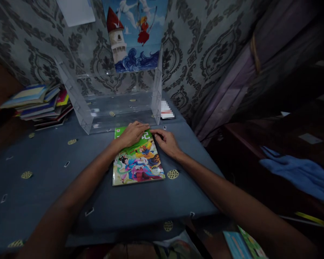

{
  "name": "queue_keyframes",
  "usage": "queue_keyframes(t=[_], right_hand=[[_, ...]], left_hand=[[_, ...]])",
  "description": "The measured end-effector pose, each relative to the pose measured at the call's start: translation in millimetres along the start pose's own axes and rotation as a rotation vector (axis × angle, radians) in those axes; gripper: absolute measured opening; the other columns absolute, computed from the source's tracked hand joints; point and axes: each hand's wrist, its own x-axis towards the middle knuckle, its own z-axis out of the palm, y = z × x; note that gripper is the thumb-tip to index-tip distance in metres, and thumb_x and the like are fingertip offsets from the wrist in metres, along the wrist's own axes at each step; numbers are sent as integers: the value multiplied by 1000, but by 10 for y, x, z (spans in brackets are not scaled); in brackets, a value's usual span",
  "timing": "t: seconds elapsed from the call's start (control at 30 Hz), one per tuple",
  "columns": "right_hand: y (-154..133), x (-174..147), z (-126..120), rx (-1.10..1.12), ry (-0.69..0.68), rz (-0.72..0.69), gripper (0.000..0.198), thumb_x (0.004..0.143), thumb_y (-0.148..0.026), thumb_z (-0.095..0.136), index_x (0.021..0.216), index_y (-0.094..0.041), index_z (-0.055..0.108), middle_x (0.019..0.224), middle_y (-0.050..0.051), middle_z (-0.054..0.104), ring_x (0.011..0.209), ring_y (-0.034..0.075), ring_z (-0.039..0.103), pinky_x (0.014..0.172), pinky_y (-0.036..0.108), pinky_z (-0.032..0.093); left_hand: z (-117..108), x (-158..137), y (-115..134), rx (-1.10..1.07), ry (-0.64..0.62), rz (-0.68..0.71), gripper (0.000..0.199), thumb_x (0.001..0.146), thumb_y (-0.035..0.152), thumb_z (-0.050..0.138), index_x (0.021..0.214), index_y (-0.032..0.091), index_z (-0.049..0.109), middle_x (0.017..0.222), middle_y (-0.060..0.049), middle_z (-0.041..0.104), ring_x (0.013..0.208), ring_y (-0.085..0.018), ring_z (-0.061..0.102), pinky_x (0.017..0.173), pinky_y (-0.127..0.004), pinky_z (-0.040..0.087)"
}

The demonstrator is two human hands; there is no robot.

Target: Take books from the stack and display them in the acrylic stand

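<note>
A colourful illustrated book (142,163) with a green top lies on the blue patterned tablecloth, its cover facing up. My left hand (133,135) rests flat across the upper part of the cover, fingers stretched to the right, hiding part of the title. At the upper right corner of the book is my right hand (167,142), its fingers bent and its thumb and forefinger close together at the edge. Just behind the book stands a clear acrylic rack (118,104) with tilted side panels and no books on its shelves.
A stack of books (43,104) sits at the back left. Behind the rack's right side lies a small blurred item (167,109). A poster (137,34) hangs on the wall. Off the table's right edge is a blue cloth (297,172); more books (239,244) show at the bottom.
</note>
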Motion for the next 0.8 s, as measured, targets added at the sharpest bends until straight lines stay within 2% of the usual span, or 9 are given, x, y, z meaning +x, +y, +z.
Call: queue_keyframes(t=[0.23,0.5,0.8], right_hand=[[3,2,-6,-14,-4,7,35,88,-14,51,111,-22,76,107,5,79,95,23,73,90,40,57],[-15,2,-15,13,-6,-13,35,89,-15,49,110,-22,76,107,4,79,97,20,73,90,36,57],[-32,-12,-14,6,10,1,33,89,-16,50,109,-21,76,104,5,79,93,22,73,89,39,57]], left_hand=[[-77,10,165,92,-55,-52,41,99,18,40,135,20,60,144,-8,59,118,-27,53,96,-45,45],[-28,-21,25,-26,-38,16,42,101,18,38,136,23,60,146,-4,58,127,-22,52,105,-41,42],[-69,-56,88,-1,-59,-12,43,101,19,39,138,25,59,149,-4,55,130,-25,51,106,-47,42]])
